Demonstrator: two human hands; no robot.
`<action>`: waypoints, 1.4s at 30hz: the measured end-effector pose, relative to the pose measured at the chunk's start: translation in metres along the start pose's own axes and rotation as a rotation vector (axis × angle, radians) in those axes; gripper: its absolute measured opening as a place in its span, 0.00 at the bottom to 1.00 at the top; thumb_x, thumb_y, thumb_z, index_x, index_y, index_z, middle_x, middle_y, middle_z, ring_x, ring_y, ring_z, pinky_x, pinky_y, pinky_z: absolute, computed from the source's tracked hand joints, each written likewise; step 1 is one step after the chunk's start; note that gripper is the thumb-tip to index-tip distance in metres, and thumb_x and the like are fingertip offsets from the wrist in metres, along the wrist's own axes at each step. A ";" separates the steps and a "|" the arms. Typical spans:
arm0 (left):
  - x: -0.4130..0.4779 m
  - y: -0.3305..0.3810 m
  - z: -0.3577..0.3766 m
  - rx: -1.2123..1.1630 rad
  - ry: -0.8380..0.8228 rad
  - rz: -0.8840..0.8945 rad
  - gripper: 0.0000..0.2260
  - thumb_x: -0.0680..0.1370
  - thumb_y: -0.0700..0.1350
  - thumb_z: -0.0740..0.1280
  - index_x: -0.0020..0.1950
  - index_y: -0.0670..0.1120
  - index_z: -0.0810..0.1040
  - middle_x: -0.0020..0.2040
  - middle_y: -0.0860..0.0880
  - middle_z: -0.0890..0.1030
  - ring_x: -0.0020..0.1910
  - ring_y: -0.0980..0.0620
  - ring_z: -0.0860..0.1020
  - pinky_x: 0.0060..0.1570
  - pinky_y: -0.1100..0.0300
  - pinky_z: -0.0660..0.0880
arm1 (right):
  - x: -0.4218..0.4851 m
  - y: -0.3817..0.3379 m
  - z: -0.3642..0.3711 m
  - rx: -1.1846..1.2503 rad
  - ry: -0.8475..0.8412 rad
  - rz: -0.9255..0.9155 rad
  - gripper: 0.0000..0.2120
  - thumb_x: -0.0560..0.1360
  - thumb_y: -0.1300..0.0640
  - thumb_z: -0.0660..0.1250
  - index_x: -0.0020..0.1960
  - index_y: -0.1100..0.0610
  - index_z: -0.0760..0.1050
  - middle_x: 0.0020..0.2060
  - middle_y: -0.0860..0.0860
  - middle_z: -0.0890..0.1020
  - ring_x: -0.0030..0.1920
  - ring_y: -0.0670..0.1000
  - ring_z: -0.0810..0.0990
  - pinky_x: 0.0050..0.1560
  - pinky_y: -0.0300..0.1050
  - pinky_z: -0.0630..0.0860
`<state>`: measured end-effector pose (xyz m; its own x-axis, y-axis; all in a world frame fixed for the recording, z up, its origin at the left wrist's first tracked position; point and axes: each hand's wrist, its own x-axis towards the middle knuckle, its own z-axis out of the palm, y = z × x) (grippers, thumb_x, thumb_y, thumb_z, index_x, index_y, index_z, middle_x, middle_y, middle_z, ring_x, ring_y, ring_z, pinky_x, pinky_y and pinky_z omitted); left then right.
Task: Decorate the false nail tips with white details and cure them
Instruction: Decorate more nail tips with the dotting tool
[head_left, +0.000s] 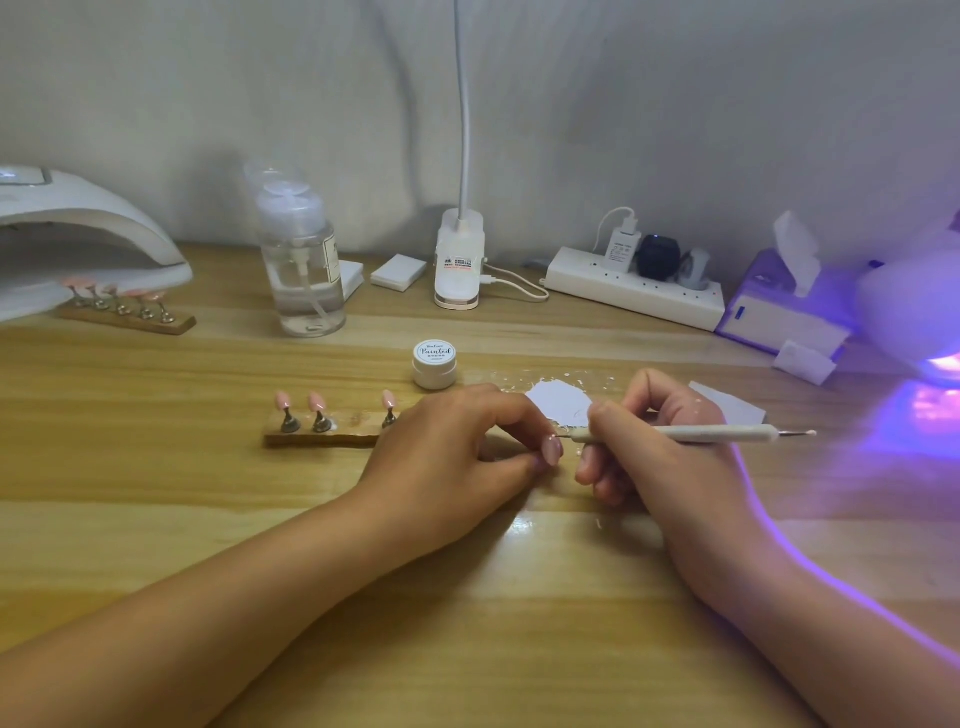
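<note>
My left hand (457, 441) pinches a pale pink false nail tip (551, 450) between thumb and fingers just above the table. My right hand (649, 441) grips a white dotting pen (691, 434), and its fine metal point touches the top of that tip. Behind my left hand lies a wooden holder (317, 434) with three pink tips (317, 402) standing on metal pegs. A small white jar labelled Painted (435, 364) stands behind the hands, next to a patch of white gel (558, 400) spread on the table.
A white curing lamp (78, 234) sits at the far left with a second wooden holder of pink tips (124, 306) at its mouth. A clear pump bottle (304, 260), a clip lamp (460, 260), a power strip (634, 288) and a tissue box (779, 306) line the back. A violet-glowing lamp (930, 332) is at right.
</note>
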<state>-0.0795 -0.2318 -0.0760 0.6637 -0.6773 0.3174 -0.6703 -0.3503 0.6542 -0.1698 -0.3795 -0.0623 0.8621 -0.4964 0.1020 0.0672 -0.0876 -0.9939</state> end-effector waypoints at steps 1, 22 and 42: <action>0.000 0.000 0.000 0.001 0.001 0.000 0.05 0.73 0.46 0.73 0.42 0.58 0.83 0.40 0.73 0.75 0.36 0.72 0.72 0.39 0.62 0.65 | 0.000 0.000 0.000 -0.002 -0.004 -0.004 0.11 0.73 0.65 0.66 0.35 0.57 0.66 0.24 0.57 0.80 0.22 0.48 0.73 0.24 0.36 0.70; -0.002 0.001 0.001 -0.036 -0.002 -0.013 0.04 0.74 0.49 0.72 0.43 0.59 0.81 0.42 0.64 0.80 0.33 0.72 0.72 0.39 0.62 0.67 | 0.022 0.014 -0.026 -0.277 0.135 -0.054 0.11 0.76 0.52 0.70 0.42 0.52 0.69 0.32 0.51 0.85 0.24 0.46 0.75 0.25 0.38 0.66; -0.001 0.002 0.000 -0.039 -0.004 -0.013 0.04 0.73 0.50 0.71 0.42 0.60 0.81 0.41 0.69 0.78 0.34 0.71 0.73 0.40 0.61 0.67 | 0.002 -0.007 -0.008 0.017 0.096 -0.113 0.10 0.74 0.50 0.72 0.45 0.53 0.73 0.35 0.52 0.86 0.29 0.46 0.78 0.24 0.36 0.71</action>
<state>-0.0814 -0.2318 -0.0756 0.6713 -0.6751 0.3060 -0.6478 -0.3337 0.6848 -0.1726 -0.3863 -0.0550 0.7969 -0.5642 0.2161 0.1703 -0.1335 -0.9763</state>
